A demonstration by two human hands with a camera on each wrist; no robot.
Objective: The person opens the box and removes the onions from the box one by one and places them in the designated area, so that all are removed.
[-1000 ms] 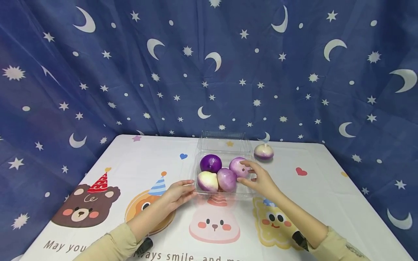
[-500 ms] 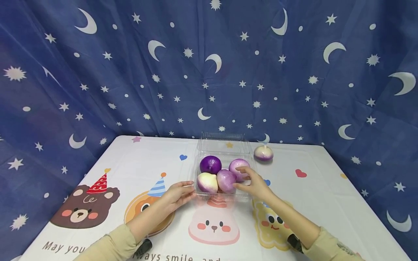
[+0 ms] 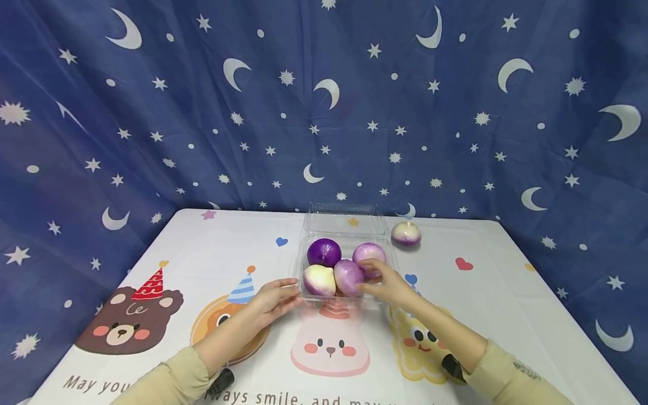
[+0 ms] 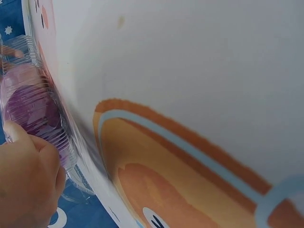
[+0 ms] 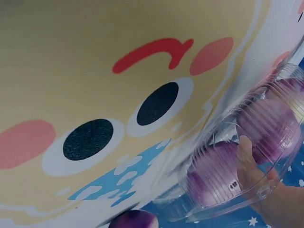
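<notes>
A clear plastic container (image 3: 377, 292) stands with its hinged lid (image 3: 329, 219) raised at the back. It holds a dark purple onion (image 3: 324, 252), a cream-and-purple onion (image 3: 319, 280), a lilac onion (image 3: 349, 277) at front middle and another lilac onion (image 3: 368, 253) behind my right fingers. My left hand (image 3: 273, 301) holds the container's left side; in the left wrist view, the bent fingers sit against its rim. My right hand (image 3: 392, 284) reaches over the right rim, fingers spread and slightly bent, touching the lilac onions without closing round either. One cream-and-purple onion (image 3: 406, 234) lies outside, right of the lid.
The white tablecloth (image 3: 486, 292) bears printed cartoon animals, hearts and lettering. A dark blue curtain (image 3: 324, 112) with moons and stars hangs right behind the table's back edge. A black device (image 3: 453, 368) shows at the right wrist, and another black device (image 3: 221, 383) at the left.
My right hand has moved left and slightly toward me, from the back right onion to between the two lilac onions. The left hand stays at the container's side.
</notes>
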